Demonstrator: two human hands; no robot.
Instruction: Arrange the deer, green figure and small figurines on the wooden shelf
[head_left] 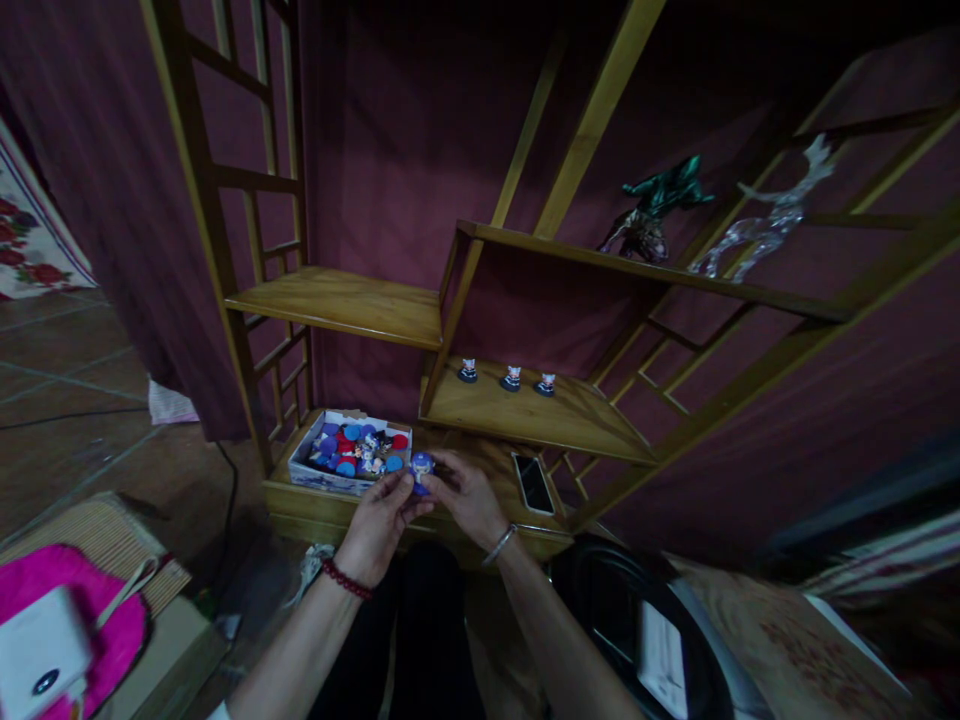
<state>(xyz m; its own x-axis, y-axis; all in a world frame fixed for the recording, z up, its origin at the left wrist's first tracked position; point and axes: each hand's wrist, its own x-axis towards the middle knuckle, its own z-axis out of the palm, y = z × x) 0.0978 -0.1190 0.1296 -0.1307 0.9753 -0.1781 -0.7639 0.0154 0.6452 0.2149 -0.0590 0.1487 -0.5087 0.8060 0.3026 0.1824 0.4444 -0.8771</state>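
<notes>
Between my two hands is a small purple-blue toy figurine (421, 466), held up in front of the low shelf. My left hand (382, 515) grips it from the left with thumb and fingers. From the right, my right hand (466, 495) pinches it too, fingers closed round its side. Just left of the figurine stands an open cardboard box (328, 482) full of small blue, red and purple figurines (369, 450). On the shelf board above, three small white-and-dark figurines (511, 378) stand in a row.
A phone (533, 484) lies on the lowest shelf, right of my hands. Higher up stand a green figure (660, 205) and a clear deer ornament (772, 222). Wooden shelf posts and boards (345, 303) surround the space. A dark round bin (574, 600) is at lower right.
</notes>
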